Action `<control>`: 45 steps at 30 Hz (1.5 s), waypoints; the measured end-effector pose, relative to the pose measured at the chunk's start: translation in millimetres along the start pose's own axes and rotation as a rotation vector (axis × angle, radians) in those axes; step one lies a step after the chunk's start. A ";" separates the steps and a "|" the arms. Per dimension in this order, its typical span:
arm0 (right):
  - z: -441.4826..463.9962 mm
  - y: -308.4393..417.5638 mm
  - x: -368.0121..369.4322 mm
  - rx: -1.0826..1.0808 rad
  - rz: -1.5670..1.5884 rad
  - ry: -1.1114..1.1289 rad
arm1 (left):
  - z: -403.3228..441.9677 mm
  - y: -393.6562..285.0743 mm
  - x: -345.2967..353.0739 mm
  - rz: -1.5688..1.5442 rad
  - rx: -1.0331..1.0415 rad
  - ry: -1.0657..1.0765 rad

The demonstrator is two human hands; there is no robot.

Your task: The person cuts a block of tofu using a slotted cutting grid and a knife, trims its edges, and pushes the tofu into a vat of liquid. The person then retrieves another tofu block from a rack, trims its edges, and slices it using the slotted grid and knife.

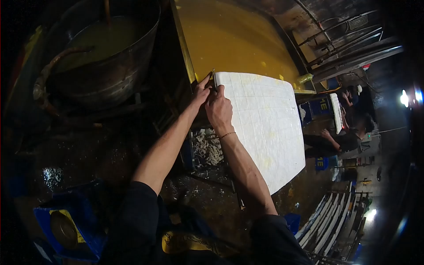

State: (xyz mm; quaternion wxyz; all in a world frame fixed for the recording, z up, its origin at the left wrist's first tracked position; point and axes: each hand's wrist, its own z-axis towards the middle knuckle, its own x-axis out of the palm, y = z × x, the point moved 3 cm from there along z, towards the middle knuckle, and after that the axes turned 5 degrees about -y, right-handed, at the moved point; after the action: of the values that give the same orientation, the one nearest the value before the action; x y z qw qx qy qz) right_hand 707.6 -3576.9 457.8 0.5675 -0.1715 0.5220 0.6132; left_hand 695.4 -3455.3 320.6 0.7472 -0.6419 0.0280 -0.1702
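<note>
A large white slab-like sheet (265, 128) with faint grid lines and pale yellow stains stands out in front of me, beside a wide tank (184, 44) of yellow-brown liquid. At its upper left corner my right hand (219, 110) is closed in a fist, thumb pointing up along the sheet's edge. My left hand (202, 92) is just left of it, index finger stretched toward the tank's near corner and the other fingers curled. A thin upright strip (214, 76) shows by the fingertips. What the left fingers hold, if anything, is hidden.
A big metal vat (101, 84) of murky liquid stands at the left. Below my hands is a crate of whitish scraps (207, 148). A blue crate (66, 229) sits lower left, long pale strips (324, 221) lower right. Another person (340, 141) works at the right. The floor looks wet.
</note>
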 end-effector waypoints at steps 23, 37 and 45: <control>-240.2 -45.0 -127.0 0.175 -0.145 0.145 | -214.4 -84.5 48.1 -0.039 0.152 -0.121; -441.7 -91.5 -212.9 0.306 0.256 0.149 | -475.1 -71.0 119.1 -0.387 -0.922 -0.461; -524.3 -170.5 -316.9 0.616 0.468 0.011 | -503.1 13.9 239.1 -0.939 -0.987 -0.314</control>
State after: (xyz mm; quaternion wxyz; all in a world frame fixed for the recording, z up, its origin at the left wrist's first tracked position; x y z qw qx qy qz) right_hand 750.6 -4210.7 428.6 0.4345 0.1275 0.7099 0.5394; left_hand 792.3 -4000.9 261.6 0.2108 -0.8673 -0.2868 -0.3479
